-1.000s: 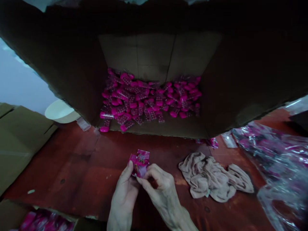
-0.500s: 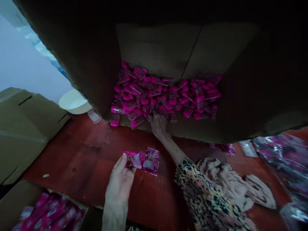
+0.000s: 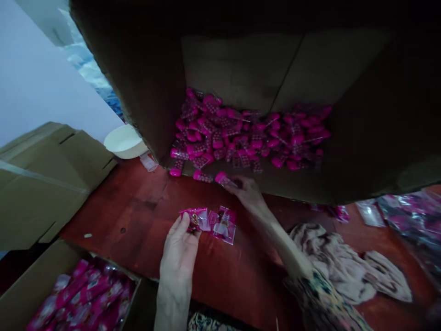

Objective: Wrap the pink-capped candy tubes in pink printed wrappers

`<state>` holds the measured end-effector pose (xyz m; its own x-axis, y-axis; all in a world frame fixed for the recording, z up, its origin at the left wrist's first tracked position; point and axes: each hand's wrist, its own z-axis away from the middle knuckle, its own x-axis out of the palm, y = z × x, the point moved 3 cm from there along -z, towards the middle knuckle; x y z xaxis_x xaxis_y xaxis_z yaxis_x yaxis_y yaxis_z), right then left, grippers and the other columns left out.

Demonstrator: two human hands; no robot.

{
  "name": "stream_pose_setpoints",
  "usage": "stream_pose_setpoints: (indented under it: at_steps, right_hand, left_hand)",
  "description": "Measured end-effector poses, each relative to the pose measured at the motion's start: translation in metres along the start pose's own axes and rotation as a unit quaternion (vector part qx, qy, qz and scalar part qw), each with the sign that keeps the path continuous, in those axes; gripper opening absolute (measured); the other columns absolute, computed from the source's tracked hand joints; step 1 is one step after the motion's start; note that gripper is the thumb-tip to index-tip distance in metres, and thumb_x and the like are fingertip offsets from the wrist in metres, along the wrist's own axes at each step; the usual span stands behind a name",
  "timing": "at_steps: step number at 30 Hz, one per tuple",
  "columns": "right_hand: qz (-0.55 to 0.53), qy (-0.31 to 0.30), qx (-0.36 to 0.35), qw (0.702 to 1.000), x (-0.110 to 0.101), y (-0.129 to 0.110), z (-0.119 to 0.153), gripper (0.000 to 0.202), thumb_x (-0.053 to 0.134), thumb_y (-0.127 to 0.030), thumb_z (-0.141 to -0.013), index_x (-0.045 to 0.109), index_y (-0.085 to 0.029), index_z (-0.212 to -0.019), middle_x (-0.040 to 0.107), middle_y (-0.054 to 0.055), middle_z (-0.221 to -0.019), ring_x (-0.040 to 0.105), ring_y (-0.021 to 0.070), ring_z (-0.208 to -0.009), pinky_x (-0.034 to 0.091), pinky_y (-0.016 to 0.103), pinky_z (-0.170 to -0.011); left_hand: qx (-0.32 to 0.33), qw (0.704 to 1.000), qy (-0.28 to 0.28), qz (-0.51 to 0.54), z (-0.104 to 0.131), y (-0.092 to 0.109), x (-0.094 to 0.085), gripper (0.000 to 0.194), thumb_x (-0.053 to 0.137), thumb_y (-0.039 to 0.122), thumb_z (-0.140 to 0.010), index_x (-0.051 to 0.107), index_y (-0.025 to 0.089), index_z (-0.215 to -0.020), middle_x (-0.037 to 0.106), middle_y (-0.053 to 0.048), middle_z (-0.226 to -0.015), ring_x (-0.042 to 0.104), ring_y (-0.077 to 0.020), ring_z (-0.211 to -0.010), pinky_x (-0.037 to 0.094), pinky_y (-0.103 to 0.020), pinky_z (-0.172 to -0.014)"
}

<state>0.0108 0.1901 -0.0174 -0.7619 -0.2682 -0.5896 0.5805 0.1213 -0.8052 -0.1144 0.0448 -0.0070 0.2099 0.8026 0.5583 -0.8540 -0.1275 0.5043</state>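
Observation:
My left hand (image 3: 179, 250) is closed on a pink printed plastic packet (image 3: 198, 219), thumb on top. Beyond its right end, a second pink printed packet (image 3: 224, 225) lies on the red table. At the front edge of the big cardboard box, my right hand (image 3: 251, 195) grips a small clear bottle with a pink cap (image 3: 223, 178); the cap points left and the fingers hide part of the body. Behind it inside the box is a heap of similar pink-capped bottles (image 3: 237, 133) with small round pieces in them.
Filled pink packets (image 3: 82, 294) fill an open carton at lower left. A folded cardboard box (image 3: 51, 179) and a white bowl (image 3: 126, 142) stand to the left. On the right are a crumpled cloth (image 3: 341, 262) and clear plastic bags (image 3: 409, 225).
My right hand has drawn back from the heap towards the box's front edge, bringing out a pink-capped bottle. My left hand still holds its packet. The view has shifted slightly left.

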Motion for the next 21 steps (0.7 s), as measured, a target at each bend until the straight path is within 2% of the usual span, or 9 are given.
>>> stream_pose_setpoints:
  at_steps: [3,5,8,11,15,17,21]
  right_hand:
    - [-0.086,-0.03,0.008,0.996,-0.017,-0.001,0.045,0.03,0.054,-0.039,-0.08,0.062,-0.013,-0.093,0.069,0.006,-0.08,0.062,0.0173,-0.07,0.045,0.025,-0.058]
    - [-0.235,-0.056,0.045,0.969,-0.023,-0.005,0.075,0.035,0.063,-0.042,-0.073,0.062,-0.014,-0.094,0.068,0.005,-0.077,0.06,0.0153,-0.063,0.043,0.023,-0.052]
    - [-0.311,-0.056,0.058,0.947,-0.026,-0.019,0.108,0.029,0.066,-0.038,-0.072,0.063,-0.016,-0.09,0.067,0.004,-0.081,0.059,0.0142,-0.069,0.045,0.024,-0.062]
    - [-0.298,-0.026,0.053,0.953,-0.023,-0.027,0.124,0.023,0.065,-0.036,-0.074,0.063,-0.018,-0.089,0.066,0.002,-0.08,0.058,0.0144,-0.071,0.045,0.025,-0.064]
    - [-0.258,0.035,0.041,0.965,-0.019,-0.024,0.131,0.022,0.064,-0.035,-0.075,0.061,-0.02,-0.091,0.065,0.001,-0.082,0.057,0.015,-0.072,0.046,0.026,-0.066]
    - [-0.244,0.043,0.03,0.968,-0.017,-0.022,0.133,0.021,0.064,-0.034,-0.076,0.06,-0.021,-0.091,0.064,0.001,-0.082,0.058,0.0151,-0.072,0.046,0.027,-0.066]
    - [-0.203,0.046,0.004,0.978,-0.018,-0.02,0.136,0.016,0.062,-0.032,-0.078,0.06,-0.021,-0.09,0.061,0.0,-0.079,0.057,0.0141,-0.07,0.045,0.025,-0.063]
  left_hand:
    - [0.003,1.0,-0.017,-0.004,0.001,-0.003,-0.001,0.019,0.051,0.006,-0.081,0.065,0.012,-0.07,0.069,-0.005,-0.07,0.064,-0.0128,-0.066,0.054,-0.027,-0.068]
    - [0.004,0.999,-0.035,-0.014,0.002,-0.007,0.0,0.019,0.051,0.007,-0.082,0.065,0.012,-0.07,0.069,-0.005,-0.071,0.064,-0.0125,-0.066,0.053,-0.026,-0.067]
    - [-0.002,0.997,-0.075,-0.029,0.007,-0.014,0.005,0.015,0.055,0.011,-0.08,0.066,0.013,-0.071,0.069,-0.005,-0.072,0.063,-0.0128,-0.067,0.052,-0.026,-0.068]
    - [-0.008,0.995,-0.096,-0.036,0.012,-0.018,0.009,0.013,0.057,0.014,-0.08,0.067,0.013,-0.073,0.07,-0.005,-0.074,0.063,-0.0131,-0.069,0.051,-0.025,-0.07]
    - [-0.001,0.996,-0.081,-0.032,0.015,-0.018,0.011,0.017,0.053,0.01,-0.081,0.068,0.011,-0.075,0.071,-0.006,-0.074,0.063,-0.0132,-0.069,0.051,-0.026,-0.072]
    - [0.005,0.996,-0.079,-0.031,0.015,-0.018,0.011,0.018,0.053,0.01,-0.081,0.069,0.012,-0.073,0.071,-0.005,-0.072,0.063,-0.0124,-0.068,0.051,-0.025,-0.072]
    - [0.034,0.992,-0.115,-0.049,0.015,-0.021,0.011,0.007,0.063,0.016,-0.075,0.069,0.014,-0.073,0.071,-0.002,-0.072,0.062,-0.0106,-0.068,0.049,-0.022,-0.071]
